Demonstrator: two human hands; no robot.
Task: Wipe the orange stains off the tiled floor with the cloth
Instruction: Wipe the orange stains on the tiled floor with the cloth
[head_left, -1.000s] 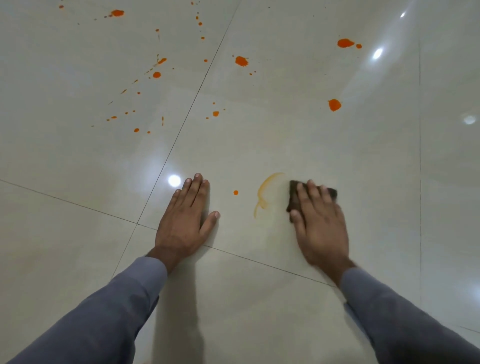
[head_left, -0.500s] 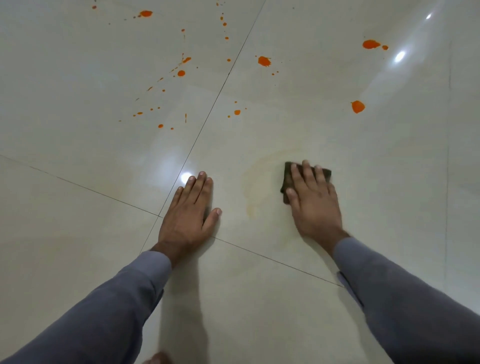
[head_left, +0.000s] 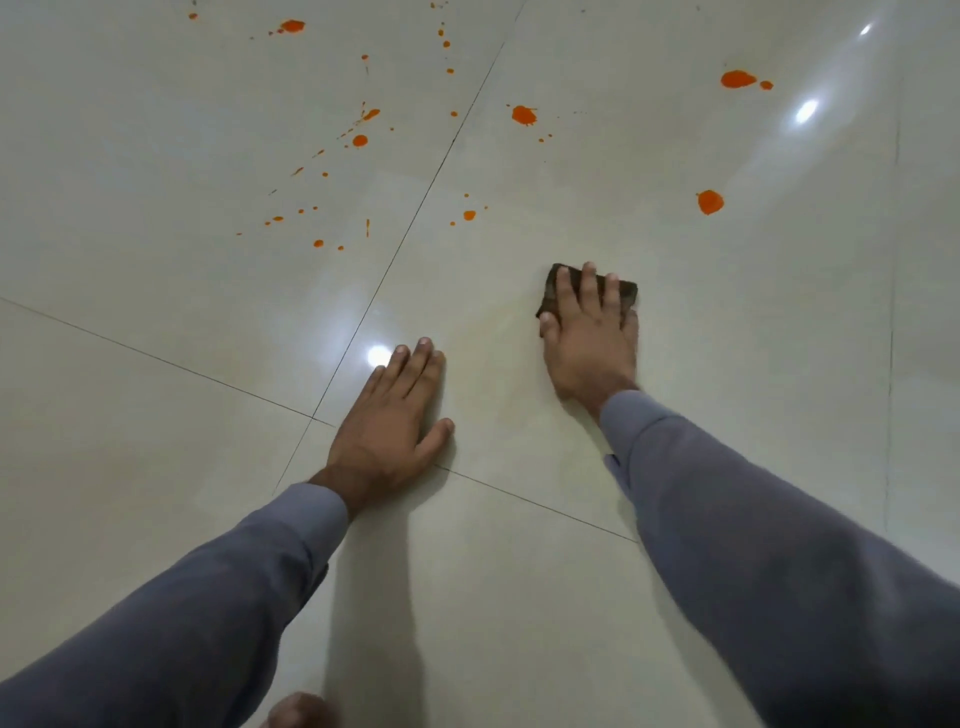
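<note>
Now, nearest me in the lower half of the frame, my two grey sleeves (head_left: 753, 545) run up to the hands, and the left hand (head_left: 387, 423) lies flat with straight fingers on the glossy cream tiled floor (head_left: 156, 415), holding nothing and bracing me just as it did a second ago. Right of centre, my right hand (head_left: 589, 338) presses the small dark brown folded cloth (head_left: 621, 293) down with extended fingers laid over it, the thumb along its left edge. What has changed is the curved orange smear that sat left of the cloth a second ago: it is gone, and only a very faint yellowish haze shows on the tile between my hands. I take that patch as nearly done. Further up, the scattered orange stains (head_left: 709, 201) remain untouched: one blob at centre right, a spatter field at upper left, larger drops along the top. Most of the work lies ahead.
</note>
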